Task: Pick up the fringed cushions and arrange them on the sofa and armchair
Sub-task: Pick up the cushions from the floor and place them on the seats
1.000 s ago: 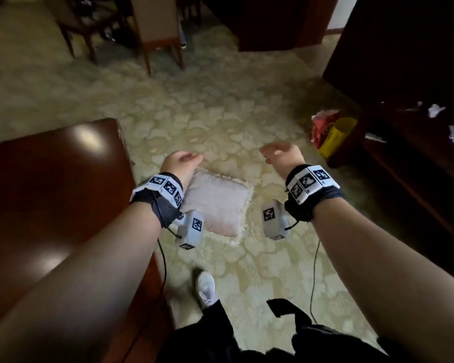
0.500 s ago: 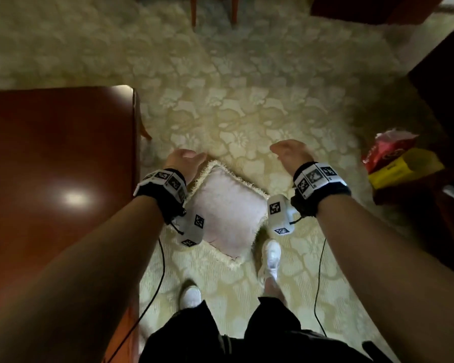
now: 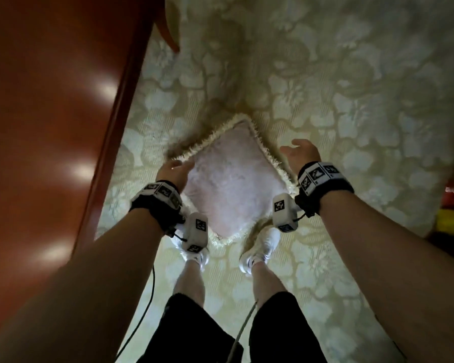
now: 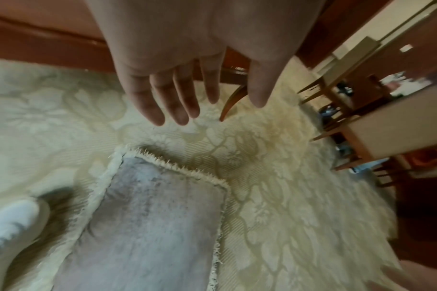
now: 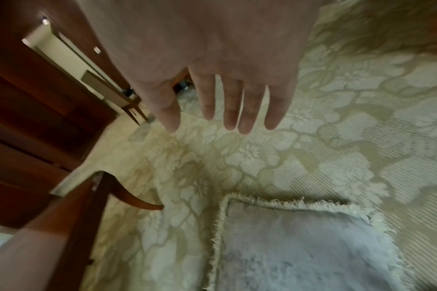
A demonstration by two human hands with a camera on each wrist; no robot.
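Head view: a pink fringed cushion (image 3: 228, 189) lies flat on the floral carpet (image 3: 351, 100), just ahead of white shoes (image 3: 260, 247). Left hand (image 3: 174, 171) and right hand (image 3: 300, 155) flank it, fingers (image 4: 172, 102) straight and spread; contact seems lacking, though blur obscures it. A wooden bench (image 3: 50, 100) stands left.

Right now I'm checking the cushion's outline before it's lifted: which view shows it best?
The head view: the whole fringed cushion shows, lying on the carpet between both hands. Each wrist view shows part of it, cut by the frame.
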